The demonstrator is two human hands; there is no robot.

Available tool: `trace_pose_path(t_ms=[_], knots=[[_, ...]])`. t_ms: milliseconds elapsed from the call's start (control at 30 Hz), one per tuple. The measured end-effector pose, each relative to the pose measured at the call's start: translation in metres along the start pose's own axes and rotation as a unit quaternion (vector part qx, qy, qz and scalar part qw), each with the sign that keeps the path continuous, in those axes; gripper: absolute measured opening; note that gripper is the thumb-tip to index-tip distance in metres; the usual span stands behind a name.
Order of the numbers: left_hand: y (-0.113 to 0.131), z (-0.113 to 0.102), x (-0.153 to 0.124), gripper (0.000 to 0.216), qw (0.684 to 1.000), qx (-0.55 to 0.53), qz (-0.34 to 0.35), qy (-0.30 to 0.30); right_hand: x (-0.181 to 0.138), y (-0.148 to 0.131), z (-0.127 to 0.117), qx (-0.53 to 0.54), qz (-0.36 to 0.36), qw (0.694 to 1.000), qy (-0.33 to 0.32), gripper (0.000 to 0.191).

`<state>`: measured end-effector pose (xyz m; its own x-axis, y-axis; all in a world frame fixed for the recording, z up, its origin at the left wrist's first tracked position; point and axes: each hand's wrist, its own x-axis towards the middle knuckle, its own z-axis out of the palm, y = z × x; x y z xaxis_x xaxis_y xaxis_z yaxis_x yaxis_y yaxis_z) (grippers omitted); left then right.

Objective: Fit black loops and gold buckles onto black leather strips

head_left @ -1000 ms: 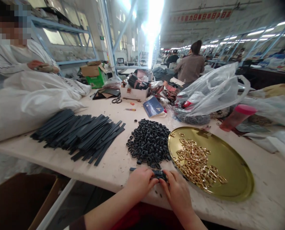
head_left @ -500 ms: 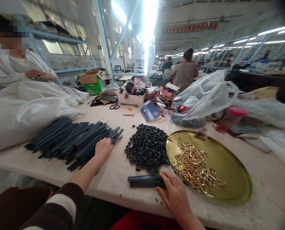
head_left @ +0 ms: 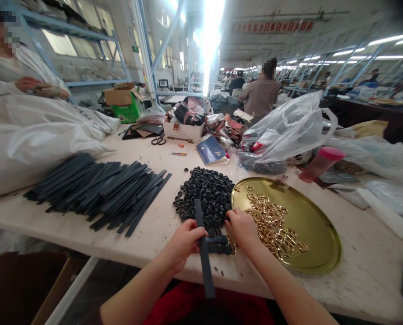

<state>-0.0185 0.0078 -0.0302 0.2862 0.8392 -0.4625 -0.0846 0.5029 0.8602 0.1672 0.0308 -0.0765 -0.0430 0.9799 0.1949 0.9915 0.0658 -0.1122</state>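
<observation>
My left hand (head_left: 186, 241) pinches a flat black strap (head_left: 206, 268), which points toward me and hangs past the table's front edge. My right hand (head_left: 244, 230) has its fingers drawn together at the near right side of a heap of small black loops (head_left: 204, 187); what they hold, if anything, is too small to make out. Between the hands lie black straps with gold buckles (head_left: 220, 247), partly hidden by the left hand. Gold buckles (head_left: 269, 221) are piled on the left part of a round gold tray (head_left: 312, 216). More loose black straps (head_left: 99, 187) form a stack at left.
Behind the loops are a blue booklet (head_left: 211, 150), scissors (head_left: 158, 141) and a white box (head_left: 182, 132). A clear plastic bag (head_left: 289, 128) and a pink-lidded cup (head_left: 323, 163) stand at right. A white sack (head_left: 35, 140) bulges at left, with a person behind it.
My left hand has moved from the strap stack to the middle, bringing a strap. My right hand has left the straps at the front and moved up to the loop heap, uncovering the buckles.
</observation>
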Motion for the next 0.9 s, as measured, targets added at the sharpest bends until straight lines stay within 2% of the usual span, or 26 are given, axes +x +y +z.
trace_pose_path(t_ms=[67, 167, 233, 300, 333, 433, 533, 700, 733, 800, 900], knots=[[-0.003, -0.001, 0.004, 0.015, 0.999, -0.032, 0.005, 0.009, -0.002, 0.003, 0.002, 0.019, -0.011, 1.0, 0.002, 0.004], [-0.001, -0.004, 0.008, 0.016, 0.998, -0.055, 0.015, 0.025, -0.007, 0.011, 0.006, 0.106, -0.005, 0.994, 0.032, 0.007], [0.0, -0.004, 0.008, 0.018, 0.997, -0.063, 0.016, 0.039, -0.012, 0.015, 0.007, 0.171, 0.023, 0.984, 0.049, 0.009], [0.001, -0.004, 0.008, 0.023, 0.996, -0.071, 0.014, 0.052, -0.017, 0.017, 0.005, 0.273, 0.068, 0.959, 0.047, 0.014], [0.001, -0.003, 0.008, 0.025, 0.995, -0.076, 0.014, 0.058, -0.02, 0.017, 0.003, 0.349, 0.09, 0.932, 0.036, 0.016], [0.003, -0.003, 0.007, 0.026, 0.993, -0.096, 0.019, 0.071, -0.032, 0.015, -0.011, 0.556, 0.15, 0.817, -0.021, 0.019], [0.009, -0.004, 0.005, 0.025, 0.987, -0.122, 0.038, 0.094, -0.046, 0.009, -0.024, 0.671, 0.201, 0.711, -0.065, 0.023], [0.016, 0.0, 0.002, 0.029, 0.966, -0.162, 0.135, 0.147, -0.064, -0.006, -0.029, 0.806, 0.268, 0.52, -0.097, 0.025], [0.015, 0.002, 0.001, 0.03, 0.964, -0.155, 0.15, 0.154, -0.065, -0.01, -0.028, 0.819, 0.278, 0.494, -0.09, 0.024], [0.011, 0.007, -0.002, 0.028, 0.962, -0.123, 0.174, 0.171, -0.067, -0.018, -0.026, 0.832, 0.295, 0.464, -0.069, 0.024], [0.003, 0.017, -0.007, 0.024, 0.972, -0.052, 0.174, 0.152, -0.066, -0.028, -0.025, 0.835, 0.304, 0.456, -0.039, 0.023]])
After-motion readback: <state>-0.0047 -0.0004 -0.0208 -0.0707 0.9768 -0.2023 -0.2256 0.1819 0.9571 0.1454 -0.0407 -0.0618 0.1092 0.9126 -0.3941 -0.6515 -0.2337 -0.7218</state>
